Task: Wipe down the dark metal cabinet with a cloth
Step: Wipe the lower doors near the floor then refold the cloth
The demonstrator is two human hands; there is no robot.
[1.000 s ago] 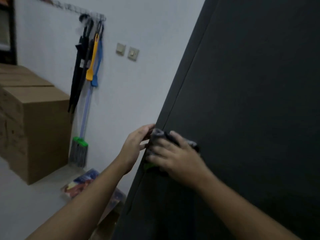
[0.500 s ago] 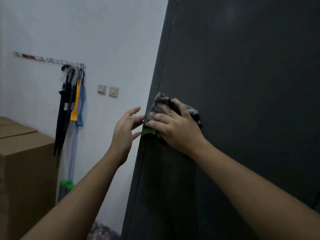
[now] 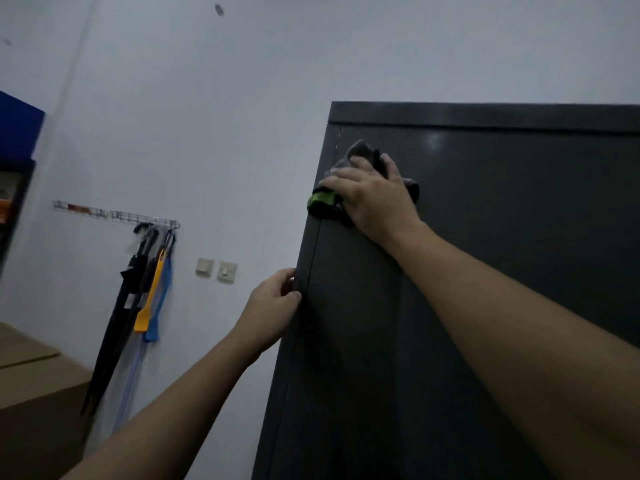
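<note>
Step in hand: wiping the upper left of the cabinet (image 3: 502, 306) front, just under its top band.
Cabinet: dark, matte metal, tall, against a pale wall (image 3: 207, 116).
Right hand (image 3: 375, 197): fingers spread flat, pressing a bunched grey cloth (image 3: 360, 155) with green trim to the panel.
Left hand (image 3: 272, 308): fingers curled round the cabinet's left edge, bracing it.
Next move: likely a sweep rightward or down, keeping firm pressure.
Room: umbrellas (image 3: 121, 317) on a wall rack, wall switches (image 3: 216, 270), cardboard box (image 3: 38, 410) lower left.
</note>
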